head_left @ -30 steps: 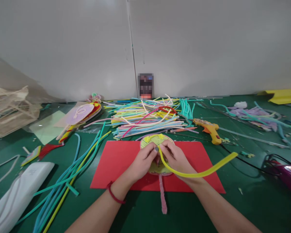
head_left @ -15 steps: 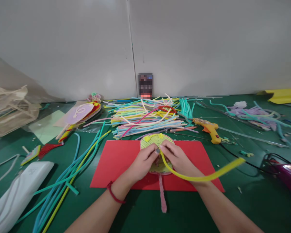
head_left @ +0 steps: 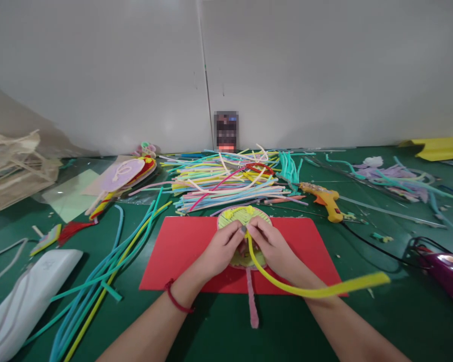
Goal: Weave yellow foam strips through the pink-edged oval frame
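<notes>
Both hands meet over a round yellow-green fan, which has a pink edge and a pink fuzzy handle pointing toward me. My right hand pinches a yellow pipe cleaner near one end. Its long free part curves down and out to the right, across my right forearm. The fingertips of my left hand are closed at that same end, with a small dark grey spot at the thumb. My fingers hide the fan's middle. Under the fan lies a red sheet on the green table.
Behind the fan lies a pile of coloured pipe cleaners. An orange glue gun with a black cord sits right of it. On the left are loose pipe cleaners, a white device and a lilac fan. A phone leans on the wall.
The yellow pipe cleaner's free end has swung slightly right and down. Both hands remain pinched together over the fan, with the pinch shifted slightly left.
</notes>
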{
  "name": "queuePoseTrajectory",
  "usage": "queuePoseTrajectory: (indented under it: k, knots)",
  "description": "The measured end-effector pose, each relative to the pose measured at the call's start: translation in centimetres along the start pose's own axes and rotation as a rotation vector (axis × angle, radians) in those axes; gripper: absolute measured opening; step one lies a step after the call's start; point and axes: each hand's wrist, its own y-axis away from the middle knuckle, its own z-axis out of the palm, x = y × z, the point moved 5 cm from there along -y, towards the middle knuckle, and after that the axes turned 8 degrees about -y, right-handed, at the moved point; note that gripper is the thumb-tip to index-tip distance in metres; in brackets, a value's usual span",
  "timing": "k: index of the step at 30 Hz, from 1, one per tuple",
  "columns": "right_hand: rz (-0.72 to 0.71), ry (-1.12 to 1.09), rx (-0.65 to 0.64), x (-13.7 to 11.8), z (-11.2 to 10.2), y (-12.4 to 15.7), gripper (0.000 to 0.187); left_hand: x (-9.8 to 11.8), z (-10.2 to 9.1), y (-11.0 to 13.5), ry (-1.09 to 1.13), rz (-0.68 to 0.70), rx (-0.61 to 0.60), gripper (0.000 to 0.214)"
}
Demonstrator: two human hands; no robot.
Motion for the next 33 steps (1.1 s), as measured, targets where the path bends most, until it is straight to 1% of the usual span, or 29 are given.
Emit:
queuePoseTrajectory:
  k: [4,8,12,15,17,20,23,26,29,31,33]
  knots:
    - [0.014,-0.033,-0.012,0.0,0.2,0.1,0.026,-0.1,-0.1,0.0,0.003,-0.009,-0.008,0.031]
    - [0.005,-0.015,0.014,0.2,0.1,0.0,0.026,-0.2,-0.2,-0.1,0.003,0.002,-0.003,0.031]
    - [0.027,-0.004,0.111,0.4,-0.2,0.0,0.027,-0.1,-0.2,-0.1,0.013,0.023,0.055,0.028]
    - [0.046,0.01,0.166,0.3,-0.5,-0.1,0.025,0.2,0.0,0.0,-0.028,0.052,0.045,0.021]
    - [0.038,0.001,0.156,0.1,-0.5,-0.2,0.025,0.4,0.0,0.0,-0.047,0.049,0.037,0.017]
    - [0.034,-0.018,0.127,0.2,-0.7,-0.4,0.027,0.5,0.0,-0.1,-0.054,0.036,0.04,0.017]
    - [0.028,-0.06,0.112,0.7,-1.2,-0.6,0.033,0.4,-0.1,-0.1,-0.015,0.027,0.043,0.017]
    - [0.091,-0.164,0.033,1.3,-1.3,-0.9,0.034,0.4,-0.2,-0.3,0.048,0.008,0.043,0.018]
    - [0.083,-0.182,-0.057,1.0,-1.1,-1.0,0.03,0.5,-0.3,-0.3,0.078,0.007,0.051,0.02]
    - [0.051,-0.173,-0.058,0.5,-1.2,-1.0,0.027,0.6,-0.4,-0.2,0.075,0.014,0.059,0.021]
    - [0.027,-0.176,-0.001,0.3,-1.4,-1.0,0.025,0.7,-0.4,-0.1,0.064,0.019,0.075,0.024]
